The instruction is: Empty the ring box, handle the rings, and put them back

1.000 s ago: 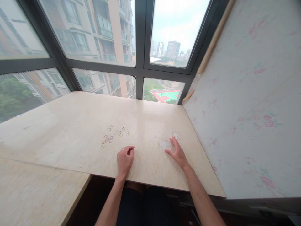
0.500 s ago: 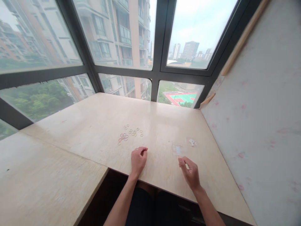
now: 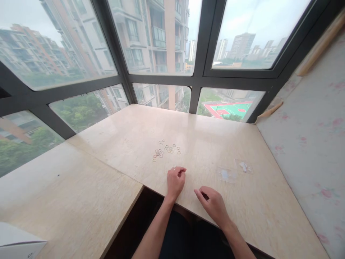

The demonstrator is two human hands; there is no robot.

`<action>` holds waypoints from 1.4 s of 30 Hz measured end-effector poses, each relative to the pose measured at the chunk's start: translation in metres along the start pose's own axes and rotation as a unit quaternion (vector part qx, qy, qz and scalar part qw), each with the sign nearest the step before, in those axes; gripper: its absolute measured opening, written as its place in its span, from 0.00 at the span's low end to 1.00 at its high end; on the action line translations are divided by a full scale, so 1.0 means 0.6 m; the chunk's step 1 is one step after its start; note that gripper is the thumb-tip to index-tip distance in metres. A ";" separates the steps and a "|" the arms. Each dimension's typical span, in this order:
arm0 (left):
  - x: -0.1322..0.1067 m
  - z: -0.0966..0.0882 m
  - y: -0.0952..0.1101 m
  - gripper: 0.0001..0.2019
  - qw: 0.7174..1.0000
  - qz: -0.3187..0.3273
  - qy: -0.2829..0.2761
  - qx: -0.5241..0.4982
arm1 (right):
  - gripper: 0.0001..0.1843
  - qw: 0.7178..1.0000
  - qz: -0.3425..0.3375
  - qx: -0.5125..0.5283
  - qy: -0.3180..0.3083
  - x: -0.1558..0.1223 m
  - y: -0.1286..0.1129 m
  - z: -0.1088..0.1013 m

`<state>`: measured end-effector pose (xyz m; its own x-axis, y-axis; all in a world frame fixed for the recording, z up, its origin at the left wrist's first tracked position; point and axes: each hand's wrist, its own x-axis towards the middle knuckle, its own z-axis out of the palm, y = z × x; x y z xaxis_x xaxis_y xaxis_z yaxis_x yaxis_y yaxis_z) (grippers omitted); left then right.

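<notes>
My left hand (image 3: 175, 180) rests on the pale wooden table (image 3: 129, 144) near its front edge. Its fingers are curled into a loose pinch, and what they hold is too small to name. Just beyond it lie several small thin rings (image 3: 165, 150), scattered loosely. My right hand (image 3: 212, 205) hovers over the table edge close to the left hand, fingers curled inward with thumb and index near each other. A small clear plastic bag (image 3: 228, 174) lies flat to its upper right, with a tiny white piece (image 3: 244, 166) beside it.
A lower tabletop (image 3: 61, 201) adjoins on the left, with a white box corner (image 3: 18, 244) at its near edge. Dark-framed windows (image 3: 198, 77) close off the back. A floral-papered wall (image 3: 309, 144) bounds the right side.
My right hand has left the clear bag, curled up and drawn back toward the left hand. The view has swung to the left. The left hand has stayed put.
</notes>
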<state>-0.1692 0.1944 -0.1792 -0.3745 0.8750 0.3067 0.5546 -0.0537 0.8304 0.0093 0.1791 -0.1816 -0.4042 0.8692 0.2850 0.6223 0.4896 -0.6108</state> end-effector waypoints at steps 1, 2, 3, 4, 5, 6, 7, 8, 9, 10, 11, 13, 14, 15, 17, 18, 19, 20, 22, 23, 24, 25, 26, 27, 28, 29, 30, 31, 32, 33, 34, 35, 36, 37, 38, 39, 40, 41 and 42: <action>0.000 0.000 0.000 0.10 1.000 -0.001 0.001 -0.003 | 0.24 1.000 0.005 0.014 -0.004 -0.002 0.002 -0.002; -0.001 0.000 0.000 0.10 1.000 -0.001 0.002 -0.006 | 0.24 1.000 0.011 0.025 -0.006 -0.003 0.003 -0.003; -0.001 0.000 0.000 0.09 1.000 -0.001 0.003 -0.009 | 0.24 0.999 0.017 0.034 -0.007 -0.004 0.003 -0.004; -0.001 0.000 0.000 0.09 1.000 -0.001 0.003 -0.012 | 0.24 0.999 0.024 0.041 -0.007 -0.004 0.003 -0.004; -0.001 0.000 0.000 0.09 1.000 -0.001 0.003 -0.013 | 0.23 0.998 0.030 0.048 -0.006 -0.004 0.002 -0.004; -0.002 -0.001 0.000 0.09 1.000 -0.003 0.004 -0.015 | 0.23 0.998 0.036 0.054 -0.004 -0.004 0.002 -0.004; -0.002 -0.001 0.000 0.09 1.000 -0.006 0.004 -0.015 | 0.23 0.997 0.041 0.060 -0.002 -0.004 0.001 -0.004; -0.002 -0.002 0.000 0.09 1.000 -0.007 0.003 -0.016 | 0.23 0.997 0.044 0.064 -0.001 -0.004 0.000 -0.004; -0.002 -0.002 0.001 0.09 1.000 -0.008 0.002 -0.016 | 0.23 0.997 0.047 0.067 0.000 -0.004 0.000 -0.004; -0.002 -0.003 0.001 0.09 1.000 -0.007 0.002 -0.017 | 0.23 0.996 0.048 0.069 0.001 -0.004 -0.001 -0.004; -0.002 -0.004 0.001 0.09 1.000 -0.006 0.001 -0.017 | 0.23 0.996 0.047 0.070 0.001 -0.003 -0.001 -0.004; -0.002 -0.004 0.001 0.09 1.000 -0.005 0.000 -0.017 | 0.22 0.997 0.045 0.071 0.001 -0.003 -0.001 -0.004; -0.003 -0.004 0.001 0.09 1.000 -0.005 -0.001 -0.018 | 0.22 0.997 0.043 0.071 0.001 -0.003 -0.001 -0.004; -0.003 -0.004 0.001 0.09 1.000 -0.005 -0.002 -0.019 | 0.22 0.997 0.042 0.072 0.001 -0.003 -0.001 -0.004; -0.003 -0.004 0.001 0.09 1.000 -0.005 -0.004 -0.024 | 0.22 0.996 0.041 0.073 0.001 -0.002 -0.002 -0.004; -0.003 -0.004 0.001 0.09 1.000 -0.004 -0.005 -0.026 | 0.22 0.996 0.042 0.073 0.001 -0.002 -0.002 -0.004; -0.004 -0.003 0.000 0.09 1.000 -0.003 -0.005 -0.028 | 0.22 0.996 0.042 0.073 0.001 -0.002 -0.003 -0.005; -0.004 -0.003 0.000 0.09 1.000 -0.001 -0.004 -0.028 | 0.22 0.996 0.043 0.072 0.002 -0.002 -0.003 -0.005; -0.003 -0.003 -0.002 0.09 1.000 0.001 -0.003 -0.027 | 0.22 0.997 0.043 0.071 0.002 -0.002 -0.004 -0.005; -0.003 -0.003 -0.003 0.09 1.000 0.002 -0.002 -0.024 | 0.21 0.997 0.042 0.070 0.002 -0.002 -0.004 -0.005; -0.002 -0.002 -0.005 0.09 1.000 0.003 -0.001 -0.022 | 0.21 0.997 0.041 0.071 0.002 -0.002 -0.003 -0.005; -0.001 -0.002 -0.006 0.09 1.000 0.004 -0.001 -0.021 | 0.21 0.997 0.040 0.071 0.002 -0.001 -0.003 -0.005; -0.001 -0.001 -0.007 0.09 1.000 0.005 -0.002 -0.020 | 0.21 0.997 0.039 0.072 0.004 -0.001 -0.002 -0.005; 0.000 -0.001 -0.009 0.09 1.000 0.005 -0.003 -0.021 | 0.21 0.997 0.039 0.073 0.006 0.000 -0.002 -0.005; 0.001 0.000 -0.010 0.09 1.000 0.006 -0.006 -0.023 | 0.21 0.996 0.039 0.076 0.009 0.000 -0.001 -0.005; 0.001 0.000 -0.011 0.09 1.000 0.007 -0.009 -0.026 | 0.21 0.996 0.041 0.079 0.013 0.000 -0.001 -0.005; 0.002 0.000 -0.011 0.09 0.999 0.008 -0.012 -0.030 | 0.21 0.995 0.043 0.083 0.017 0.001 -0.001 -0.005; 0.002 0.000 -0.012 0.09 0.999 0.008 -0.015 -0.034 | 0.21 0.995 0.046 0.088 0.020 0.001 -0.001 -0.005; 0.002 -0.001 -0.012 0.09 0.999 0.006 -0.017 -0.039 | 0.21 0.994 0.050 0.094 0.022 0.001 -0.001 -0.006; 0.003 -0.001 -0.011 0.09 0.999 0.003 -0.018 -0.045 | 0.20 0.993 0.052 0.098 0.024 0.002 -0.002 -0.007; 0.004 -0.002 -0.011 0.09 0.998 -0.002 -0.019 -0.053 | 0.20 0.993 0.053 0.102 0.025 0.003 -0.002 -0.007; 0.005 -0.003 -0.011 0.09 0.998 -0.011 -0.016 -0.060 | 0.20 0.993 0.054 0.104 0.027 0.004 -0.003 -0.009; 0.006 -0.003 -0.010 0.10 0.998 -0.019 -0.013 -0.066 | 0.20 0.993 0.053 0.105 0.030 0.005 -0.003 -0.010; 0.007 -0.004 -0.010 0.10 0.997 -0.027 -0.012 -0.072 | 0.20 0.993 0.052 0.106 0.033 0.006 -0.004 -0.011; 0.007 -0.004 -0.009 0.10 0.996 -0.035 -0.010 -0.079 | 0.19 0.992 0.051 0.107 0.036 0.007 -0.005 -0.012; 0.008 -0.004 -0.008 0.10 0.995 -0.043 -0.007 -0.086 | 0.19 0.992 0.052 0.111 0.038 0.008 -0.005 -0.013; 0.008 -0.004 -0.006 0.11 0.994 -0.052 -0.002 -0.092 | 0.19 0.991 0.054 0.117 0.040 0.009 -0.006 -0.014; 0.008 -0.004 -0.005 0.11 0.994 -0.060 0.004 -0.097 | 0.20 0.989 0.059 0.128 0.043 0.009 -0.006 -0.014; 0.008 -0.003 -0.003 0.11 0.993 -0.067 0.011 -0.097 | 0.20 0.987 0.066 0.142 0.046 0.009 -0.006 -0.015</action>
<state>-0.1735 0.1978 -0.1784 -0.4533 0.8696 0.1956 0.3455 -0.0308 0.9379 0.0108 0.1828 -0.1712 -0.2622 0.9328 0.2472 0.4471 0.3444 -0.8255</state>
